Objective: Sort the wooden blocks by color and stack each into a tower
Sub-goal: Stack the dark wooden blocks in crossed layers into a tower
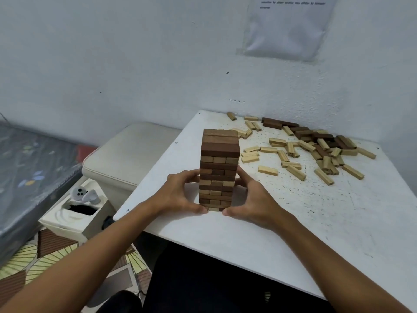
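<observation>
Block tower upright near the front-left part of the white desk, built in crossed layers, dark brown on top, with lighter tan ends mixed among brown ones lower down. Left hand against the tower's left side, fingers curved round the middle layers, thumb down at the base near the desk surface. Right hand mirrored on the right side, fingers curled onto the right face, thumb tip by the bottom corner. Both hands cupped round the tower, fingers clamped on its flanks rather than spread apart.

Loose blocks scattered over the far right of the desk, well apart from the tower: mostly pale wood, lying flat at all angles, with a heap of dark brown pieces mixed in nearer the wall.

Clear plastic sleeve with a printed sheet taped to the wall above the pile. Left of the desk, a cream cushioned seat; below it an open white box holding a white controller. Patterned mat on the floor, mattress edge at far left.
</observation>
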A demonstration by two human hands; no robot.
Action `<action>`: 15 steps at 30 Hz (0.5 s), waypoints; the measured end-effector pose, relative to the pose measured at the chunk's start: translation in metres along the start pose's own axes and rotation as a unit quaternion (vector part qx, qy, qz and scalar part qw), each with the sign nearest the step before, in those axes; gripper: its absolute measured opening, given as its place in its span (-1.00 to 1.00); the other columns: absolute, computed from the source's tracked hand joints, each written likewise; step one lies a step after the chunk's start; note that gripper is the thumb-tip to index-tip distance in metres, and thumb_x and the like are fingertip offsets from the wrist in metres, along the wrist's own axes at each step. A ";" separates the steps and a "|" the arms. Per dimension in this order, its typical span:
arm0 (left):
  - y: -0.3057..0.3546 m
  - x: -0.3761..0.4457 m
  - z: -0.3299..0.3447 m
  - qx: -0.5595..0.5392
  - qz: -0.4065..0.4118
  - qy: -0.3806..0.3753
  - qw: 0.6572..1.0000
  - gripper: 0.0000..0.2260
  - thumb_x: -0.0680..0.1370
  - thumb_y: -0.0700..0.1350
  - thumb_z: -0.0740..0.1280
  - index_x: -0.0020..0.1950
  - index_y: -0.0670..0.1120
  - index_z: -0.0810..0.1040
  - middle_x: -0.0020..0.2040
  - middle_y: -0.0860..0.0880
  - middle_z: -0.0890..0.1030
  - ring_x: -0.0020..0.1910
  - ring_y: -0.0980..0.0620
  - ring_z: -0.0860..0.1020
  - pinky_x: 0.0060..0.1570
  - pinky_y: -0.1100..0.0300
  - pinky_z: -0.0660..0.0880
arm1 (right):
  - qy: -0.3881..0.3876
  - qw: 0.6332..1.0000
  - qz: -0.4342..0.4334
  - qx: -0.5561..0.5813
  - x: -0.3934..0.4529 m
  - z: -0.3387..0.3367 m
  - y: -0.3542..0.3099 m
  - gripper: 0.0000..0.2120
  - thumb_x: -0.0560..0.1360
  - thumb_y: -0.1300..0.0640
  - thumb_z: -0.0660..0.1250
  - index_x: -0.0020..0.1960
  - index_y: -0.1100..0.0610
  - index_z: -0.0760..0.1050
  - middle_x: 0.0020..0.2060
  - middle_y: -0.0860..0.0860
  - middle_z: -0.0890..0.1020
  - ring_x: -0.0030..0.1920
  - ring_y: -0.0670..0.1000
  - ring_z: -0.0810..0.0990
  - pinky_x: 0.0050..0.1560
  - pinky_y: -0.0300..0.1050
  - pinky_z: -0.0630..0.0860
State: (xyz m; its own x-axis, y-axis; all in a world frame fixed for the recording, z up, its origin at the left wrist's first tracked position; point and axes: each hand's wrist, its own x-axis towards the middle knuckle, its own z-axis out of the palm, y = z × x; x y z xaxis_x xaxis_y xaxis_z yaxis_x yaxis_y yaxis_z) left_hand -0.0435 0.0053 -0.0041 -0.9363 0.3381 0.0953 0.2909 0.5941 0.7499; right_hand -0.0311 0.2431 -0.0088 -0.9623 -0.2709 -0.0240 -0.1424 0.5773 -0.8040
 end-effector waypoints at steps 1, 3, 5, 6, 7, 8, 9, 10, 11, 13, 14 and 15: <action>-0.002 0.000 -0.002 0.003 -0.001 0.005 1.000 -0.28 0.22 0.03 0.62 0.34 0.14 0.46 0.20 0.20 0.57 0.18 0.28 0.49 0.18 0.24 0.43 | -0.003 1.000 -0.001 0.003 0.004 0.001 0.000 0.11 0.15 -0.05 0.59 0.54 -0.24 0.04 0.16 -0.18 0.58 0.26 -0.08 0.50 0.25 0.08 0.52; -0.005 -0.001 -0.006 0.005 -0.004 0.012 1.000 -0.28 0.20 0.07 0.60 0.33 0.15 0.47 0.19 0.21 0.58 0.20 0.24 0.50 0.23 0.12 0.46 | -0.007 1.000 -0.002 0.004 0.010 0.004 -0.002 0.12 0.13 -0.06 0.59 0.53 -0.26 0.03 0.15 -0.16 0.58 0.26 -0.06 0.51 0.24 0.09 0.53; -0.007 -0.001 -0.011 0.006 -0.004 0.015 1.000 -0.28 0.19 0.09 0.58 0.33 0.14 0.48 0.19 0.20 0.59 0.21 0.18 0.51 0.24 0.04 0.48 | -0.011 1.000 -0.005 0.004 0.016 0.007 -0.004 0.13 0.12 -0.07 0.59 0.53 -0.27 0.03 0.16 -0.14 0.57 0.27 -0.04 0.51 0.24 0.09 0.53; -0.009 -0.001 -0.014 0.007 -0.002 0.018 1.000 -0.29 0.19 0.08 0.58 0.32 0.14 0.48 0.18 0.19 0.60 0.21 0.17 0.52 0.23 0.03 0.49 | -0.014 1.000 -0.006 0.004 0.020 0.009 -0.006 0.12 0.13 -0.07 0.59 0.53 -0.26 0.03 0.17 -0.15 0.57 0.27 -0.04 0.50 0.24 0.09 0.53; -0.011 -0.001 -0.016 0.008 -0.001 0.022 1.000 -0.30 0.20 0.05 0.59 0.32 0.14 0.49 0.16 0.19 0.60 0.20 0.18 0.53 0.22 0.04 0.49 | -0.016 1.000 -0.007 0.005 0.023 0.010 -0.007 0.12 0.13 -0.07 0.59 0.53 -0.26 0.03 0.17 -0.16 0.56 0.27 -0.04 0.50 0.25 0.09 0.53; -0.012 -0.001 -0.019 0.008 -0.001 0.027 1.000 -0.31 0.20 0.02 0.59 0.31 0.15 0.50 0.14 0.19 0.61 0.19 0.20 0.53 0.21 0.05 0.49 | -0.018 1.000 -0.007 0.006 0.026 0.011 -0.009 0.13 0.13 -0.07 0.59 0.53 -0.27 0.03 0.17 -0.17 0.56 0.27 -0.05 0.49 0.25 0.08 0.53; -0.013 -0.001 -0.021 0.007 -0.002 0.032 0.999 -0.32 0.20 0.00 0.60 0.31 0.15 0.50 0.14 0.19 0.61 0.18 0.22 0.53 0.21 0.06 0.49 | -0.020 1.000 -0.008 0.005 0.029 0.012 -0.010 0.13 0.13 -0.07 0.59 0.53 -0.27 0.02 0.17 -0.17 0.56 0.27 -0.05 0.49 0.25 0.08 0.52; -0.015 -0.001 -0.023 0.004 -0.003 0.034 0.999 -0.31 0.20 0.00 0.60 0.31 0.15 0.50 0.14 0.19 0.61 0.18 0.23 0.53 0.22 0.06 0.48 | -0.023 1.000 -0.010 0.004 0.032 0.013 -0.011 0.13 0.13 -0.07 0.59 0.53 -0.27 0.02 0.17 -0.17 0.56 0.27 -0.05 0.49 0.26 0.08 0.52; -0.016 -0.001 -0.025 0.000 -0.005 0.034 0.999 -0.31 0.20 0.00 0.59 0.31 0.14 0.50 0.15 0.19 0.61 0.19 0.23 0.52 0.23 0.04 0.48 | -0.028 1.000 -0.011 0.004 0.035 0.015 -0.012 0.13 0.13 -0.07 0.59 0.53 -0.27 0.02 0.16 -0.17 0.56 0.27 -0.06 0.49 0.26 0.08 0.52; -0.019 -0.002 -0.028 -0.004 -0.007 0.037 0.999 -0.31 0.20 -0.01 0.60 0.32 0.12 0.51 0.15 0.19 0.61 0.19 0.22 0.53 0.24 0.02 0.47 | -0.035 0.999 -0.013 0.003 0.040 0.017 -0.014 0.13 0.14 -0.06 0.59 0.53 -0.27 0.03 0.16 -0.18 0.56 0.27 -0.07 0.49 0.27 0.08 0.51; -0.021 -0.002 -0.029 -0.007 -0.008 0.039 0.999 -0.32 0.20 -0.02 0.60 0.31 0.13 0.51 0.15 0.19 0.61 0.19 0.22 0.53 0.24 0.02 0.48 | -0.037 0.999 -0.012 0.002 0.042 0.018 -0.016 0.13 0.14 -0.06 0.59 0.53 -0.27 0.02 0.16 -0.19 0.56 0.28 -0.08 0.48 0.27 0.07 0.51; -0.022 -0.002 -0.031 -0.011 -0.009 0.042 0.999 -0.32 0.20 -0.03 0.60 0.30 0.14 0.51 0.14 0.19 0.62 0.19 0.22 0.53 0.25 0.01 0.48 | -0.038 0.999 -0.012 0.003 0.045 0.019 -0.017 0.13 0.14 -0.06 0.59 0.53 -0.26 0.02 0.17 -0.18 0.55 0.29 -0.08 0.47 0.28 0.06 0.51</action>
State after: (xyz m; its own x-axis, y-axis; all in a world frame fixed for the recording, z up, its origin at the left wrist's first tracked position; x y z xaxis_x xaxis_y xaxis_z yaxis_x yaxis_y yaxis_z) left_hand -0.0545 -0.0309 -0.0010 -0.9548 0.2644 0.1361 0.2707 0.5835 0.7657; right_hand -0.0671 0.2062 -0.0077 -0.9383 -0.3424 -0.0496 -0.1637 0.5658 -0.8082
